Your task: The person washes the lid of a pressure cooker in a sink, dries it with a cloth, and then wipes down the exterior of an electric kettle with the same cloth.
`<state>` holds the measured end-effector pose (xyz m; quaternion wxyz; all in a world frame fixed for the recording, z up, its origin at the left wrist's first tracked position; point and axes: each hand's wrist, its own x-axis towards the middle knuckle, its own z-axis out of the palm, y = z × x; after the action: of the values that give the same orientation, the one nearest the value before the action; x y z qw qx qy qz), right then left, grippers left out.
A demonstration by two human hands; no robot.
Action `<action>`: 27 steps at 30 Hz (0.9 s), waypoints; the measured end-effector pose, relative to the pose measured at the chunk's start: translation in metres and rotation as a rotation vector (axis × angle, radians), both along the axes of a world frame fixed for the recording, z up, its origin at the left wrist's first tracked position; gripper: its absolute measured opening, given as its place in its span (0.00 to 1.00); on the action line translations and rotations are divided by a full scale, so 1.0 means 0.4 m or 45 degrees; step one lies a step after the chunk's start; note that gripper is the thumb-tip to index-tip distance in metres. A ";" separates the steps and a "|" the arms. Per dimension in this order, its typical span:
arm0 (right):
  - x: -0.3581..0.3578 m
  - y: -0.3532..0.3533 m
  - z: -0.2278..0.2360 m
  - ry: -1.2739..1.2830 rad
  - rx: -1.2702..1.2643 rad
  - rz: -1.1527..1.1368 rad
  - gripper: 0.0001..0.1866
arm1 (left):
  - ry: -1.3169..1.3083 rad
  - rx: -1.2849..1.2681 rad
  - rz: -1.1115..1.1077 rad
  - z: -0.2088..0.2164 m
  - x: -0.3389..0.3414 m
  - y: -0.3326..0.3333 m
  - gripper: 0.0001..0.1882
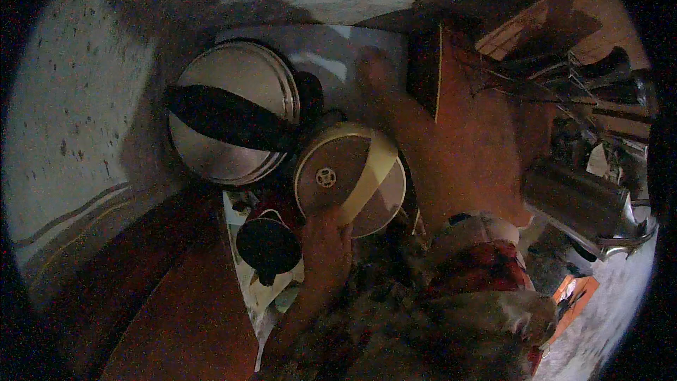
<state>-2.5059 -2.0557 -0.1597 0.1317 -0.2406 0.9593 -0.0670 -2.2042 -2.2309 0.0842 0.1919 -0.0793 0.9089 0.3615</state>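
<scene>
My left hand (328, 240) is closed at the lower end of the wide cream handle of a round container (317, 201), which has a brown top and a pale rim. My right arm stretches up past the container's right side. At its end, my right hand (374, 67) is over a grey panel (331, 46); its fingers are too dim and blurred to make out. Just left of the brown container stands a larger round steel vessel (236, 63) with a broad black handle across its top.
A round black object (268, 248) lies near my left wrist. On the right, a steel cylinder (582, 194) sits by a rack of dark utensils (578, 74). An orange packet (575, 303) is at the lower right. A speckled wall (77, 99) rises on the left.
</scene>
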 end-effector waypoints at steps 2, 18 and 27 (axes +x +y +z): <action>-0.007 0.056 0.026 -0.016 0.095 -0.104 0.15 | 0.098 0.033 0.008 -0.017 -0.010 -0.004 0.23; 0.056 0.020 -0.034 -0.176 0.064 0.186 0.13 | 0.445 0.292 0.166 -0.117 -0.070 0.027 0.19; -0.190 0.057 -0.024 0.019 0.055 -0.212 0.13 | 0.212 0.195 0.063 -0.111 -0.049 0.011 0.25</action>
<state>-2.5818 -2.0331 -0.1693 0.1237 -0.1576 0.9782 -0.0554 -2.2240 -2.2264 0.0397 0.1122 -0.0565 0.8893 0.4398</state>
